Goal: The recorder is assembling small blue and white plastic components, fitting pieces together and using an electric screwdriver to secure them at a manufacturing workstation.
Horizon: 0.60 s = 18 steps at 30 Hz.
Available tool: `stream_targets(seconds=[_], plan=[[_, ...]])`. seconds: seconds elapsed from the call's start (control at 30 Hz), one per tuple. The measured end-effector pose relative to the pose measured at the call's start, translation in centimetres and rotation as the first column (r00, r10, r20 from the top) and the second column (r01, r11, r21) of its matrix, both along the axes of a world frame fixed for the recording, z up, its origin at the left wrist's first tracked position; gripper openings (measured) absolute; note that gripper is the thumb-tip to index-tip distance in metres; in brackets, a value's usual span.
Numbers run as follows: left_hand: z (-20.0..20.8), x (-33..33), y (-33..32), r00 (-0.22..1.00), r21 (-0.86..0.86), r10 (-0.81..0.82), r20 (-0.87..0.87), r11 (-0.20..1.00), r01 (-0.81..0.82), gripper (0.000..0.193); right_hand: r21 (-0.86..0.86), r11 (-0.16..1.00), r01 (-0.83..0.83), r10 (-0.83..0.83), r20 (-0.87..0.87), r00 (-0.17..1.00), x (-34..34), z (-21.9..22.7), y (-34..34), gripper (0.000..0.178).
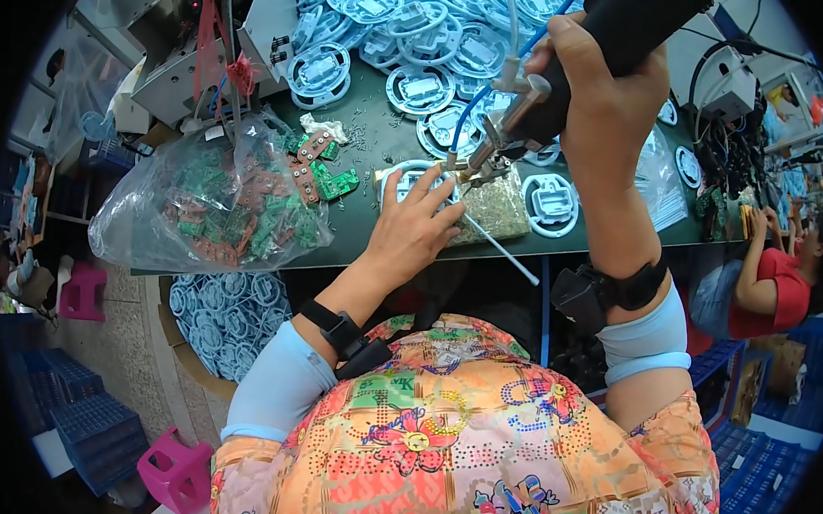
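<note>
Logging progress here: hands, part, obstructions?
Right hand gripping black tool. Left hand fingers spread on light-blue part, partly covering it. Loose metal bits nearby.

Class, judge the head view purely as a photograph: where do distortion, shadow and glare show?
Head view: black fisheye borders fill the corners, and the pink stool at lower left looks tilted; deep shadow under the green table; whitish glare on the clear bag; little surface detail on the black tool.

there are one black handheld power tool [637, 26], two black wrist straps [342, 335], two pink plastic stools [177, 467] and pale blue round plastic parts [553, 201] too many to count.
</note>
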<state>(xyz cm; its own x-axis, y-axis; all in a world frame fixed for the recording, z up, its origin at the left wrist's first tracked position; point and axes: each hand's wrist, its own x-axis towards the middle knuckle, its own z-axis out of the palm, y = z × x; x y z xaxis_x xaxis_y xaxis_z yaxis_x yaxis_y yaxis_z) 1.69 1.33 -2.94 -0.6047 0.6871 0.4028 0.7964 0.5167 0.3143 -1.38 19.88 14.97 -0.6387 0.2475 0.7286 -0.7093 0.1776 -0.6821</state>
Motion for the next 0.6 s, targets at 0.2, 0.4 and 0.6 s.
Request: stream_targets(seconds=[0.2, 0.4, 0.6], plan=[[0.4, 0.0, 0.0, 1.000, 0.016, -0.001, 0.007, 1.000, 0.001, 0.037, -0.163, 0.985, 0.061, -0.045, 0.095, 0.994, 0.2, -1.0, -0.7, 0.023], [0.6, 0.0, -0.1, 1.000, -0.022, 0.010, 0.029, 1.000, -0.009, 0.035, -0.086, 0.996, 0.023, -0.020, 0.037, 0.999, 0.2, -2.0, -0.5, 0.026], [1.2, 0.1, -1.2, 0.998, 0.020, -0.019, 0.058, 1.000, 0.018, 0.061, -0.011, 0.999, 0.037, -0.037, -0.010, 0.999, -1.2, 0.0, 1.4, 0.024]])
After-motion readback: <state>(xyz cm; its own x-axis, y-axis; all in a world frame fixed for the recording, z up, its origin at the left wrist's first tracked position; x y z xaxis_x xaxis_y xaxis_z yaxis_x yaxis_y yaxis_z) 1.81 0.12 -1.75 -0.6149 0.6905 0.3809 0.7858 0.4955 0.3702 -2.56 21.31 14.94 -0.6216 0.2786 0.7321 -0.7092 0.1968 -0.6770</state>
